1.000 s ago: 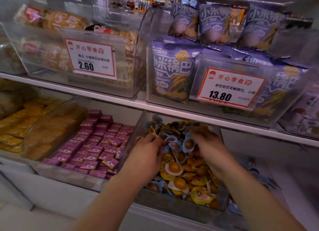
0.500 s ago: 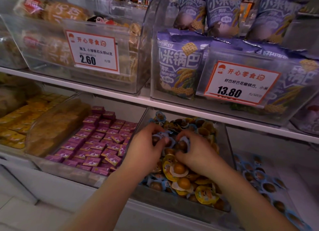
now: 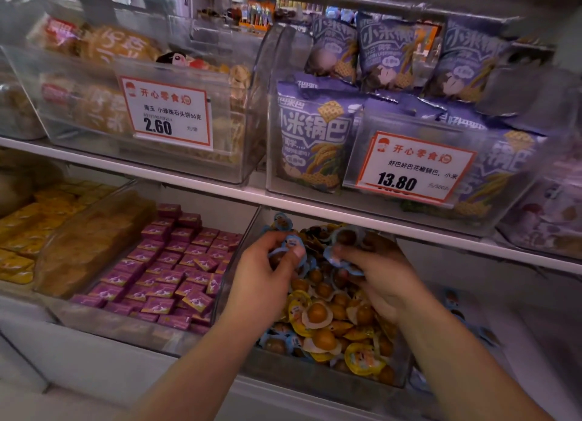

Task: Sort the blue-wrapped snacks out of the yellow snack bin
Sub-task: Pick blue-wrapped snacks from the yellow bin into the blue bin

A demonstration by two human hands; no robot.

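Two white shelves. Top shelf [image 3: 195, 186] holds 2 clear bins side by side: left bin [image 3: 94, 143] w/ tan biscuit packs and a 2.60 price tag [image 3: 167, 113], right bin [image 3: 315, 194] w/ purple rice-crisp bags and a 13.80 price tag [image 3: 409, 167]. Bottom shelf [image 3: 78, 373] holds more clear bins in a row: a bin of yellow packs [image 3: 22, 228] far left, then a bin of small purple boxes [image 3: 126, 332], then the bin of round yellow & blue snack cups [image 3: 315, 376]. Some blue cups [image 3: 453, 301] lie right of it; can't tell if they're in a bin.
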